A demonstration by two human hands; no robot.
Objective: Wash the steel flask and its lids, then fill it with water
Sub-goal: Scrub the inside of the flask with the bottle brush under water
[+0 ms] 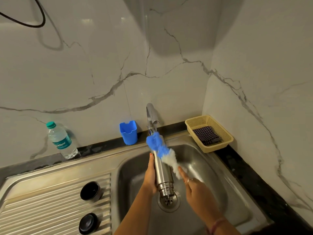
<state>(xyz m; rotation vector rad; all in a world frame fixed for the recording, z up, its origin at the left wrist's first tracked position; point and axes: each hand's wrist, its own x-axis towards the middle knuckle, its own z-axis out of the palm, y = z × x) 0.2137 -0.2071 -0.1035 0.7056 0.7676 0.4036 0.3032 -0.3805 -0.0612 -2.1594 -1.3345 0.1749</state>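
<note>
Over the sink point(199, 155), the left hand point(150, 177) is wrapping around the flask point(161, 170), mouth toward the drain; the right hand point(194, 187) is gripping a brush point(162, 150) against it. Wet steel likely slips; mid-body hold suits.

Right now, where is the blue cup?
In the head view, the blue cup stands on the dark counter by the wall, just left of the tap, behind the sink.

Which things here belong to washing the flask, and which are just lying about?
In use: flask, brush, left hand, right hand, two lids, tap, sink.
Lying about: water bottle, blue cup, basket, cloth.
</note>
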